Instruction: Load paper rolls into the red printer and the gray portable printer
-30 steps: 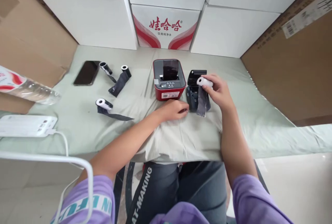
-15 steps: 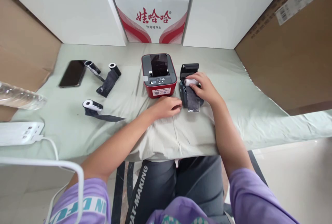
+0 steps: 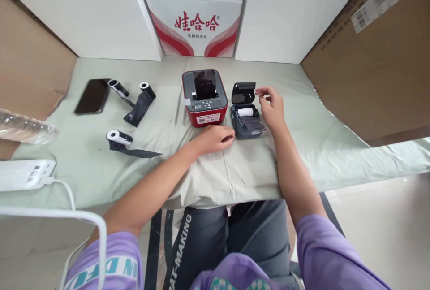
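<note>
A small dark portable printer point(image 3: 247, 134) stands with its black lid point(image 3: 243, 93) raised. In its bay sits a white paper roll point(image 3: 245, 112), with a dark translucent strip point(image 3: 252, 124) draped over the printer's front. My right hand point(image 3: 271, 104) is at the right of the lid, fingers bent but apart, with nothing visible in them. My left hand point(image 3: 217, 139) rests on the cloth by the printer's lower left, fingers curled together; whether it touches the printer I cannot tell. Left of it stands a red and grey printer point(image 3: 205, 119) with a dark strip sticking out of its top.
Three rolls lie left on the green cloth point(image 3: 178, 164): a front roll point(image 3: 121, 137), an upper roll point(image 3: 118, 87) and another point(image 3: 147, 90) with loose dark strips. A phone point(image 3: 92, 96), bottle point(image 3: 27, 126) and white power strip point(image 3: 25, 175) are further left. Cartons point(image 3: 196, 25) line the back.
My right hand has let go of the paper roll and moved right and up beside the lid. The roll now sits lower in the printer's bay. My left hand has stayed put.
</note>
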Motion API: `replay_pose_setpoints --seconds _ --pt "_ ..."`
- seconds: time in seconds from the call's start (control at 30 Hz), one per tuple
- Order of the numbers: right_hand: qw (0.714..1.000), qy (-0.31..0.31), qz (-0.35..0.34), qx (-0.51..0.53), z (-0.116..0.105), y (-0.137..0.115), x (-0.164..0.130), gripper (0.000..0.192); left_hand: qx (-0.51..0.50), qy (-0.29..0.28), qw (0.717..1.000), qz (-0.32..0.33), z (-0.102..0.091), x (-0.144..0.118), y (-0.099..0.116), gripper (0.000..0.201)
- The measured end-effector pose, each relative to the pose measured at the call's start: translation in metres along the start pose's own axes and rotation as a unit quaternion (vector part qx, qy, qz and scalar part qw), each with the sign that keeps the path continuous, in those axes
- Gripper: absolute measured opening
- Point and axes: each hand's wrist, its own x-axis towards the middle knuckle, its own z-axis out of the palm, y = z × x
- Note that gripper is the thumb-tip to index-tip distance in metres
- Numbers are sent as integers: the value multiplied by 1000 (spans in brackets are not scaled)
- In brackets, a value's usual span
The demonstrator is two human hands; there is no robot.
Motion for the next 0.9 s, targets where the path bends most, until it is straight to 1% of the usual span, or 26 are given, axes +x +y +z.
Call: replay_pose_setpoints --seconds 0.07,0.13,0.2,0.27,0.33,0.43,0.47,0.53,0.63,0.73,0.8,0.9 --pt "999 0 33 26 6 11 4 44 -1 1 1000 0 1 0 -1 20" --pt "994 -33 69 77 12 20 8 54 1 2 1000 3 2 0 -2 21" --pt "984 -55 99 136 16 23 10 60 5 4 1000 5 2 1 -2 21" --pt "975 -55 114 182 18 23 11 64 7 4 1000 4 3 1 -3 20" --pt "971 -44 121 202 16 21 11 61 6 4 1000 3 3 1 -3 20" --pt "967 -52 135 208 9 19 9 46 2 3 1000 4 3 0 -3 19" --pt "965 -66 139 211 6 19 9 43 1 5 1000 3 3 0 -4 19" --pt "957 -110 145 225 1 17 8 43 0 7 1000 3 3 0 -4 18" --pt "937 -187 166 243 -6 8 5 48 0 17 1000 14 2 -1 -3 19" --pt "921 -246 185 239 -13 -3 2 54 7 47 999 19 0 -2 1 20" --pt "914 -269 189 239 -17 -8 1 57 10 64 998 10 0 -2 3 30" --pt "907 -280 188 250 -16 -6 0 57 15 65 998 -1 5 1 6 57"
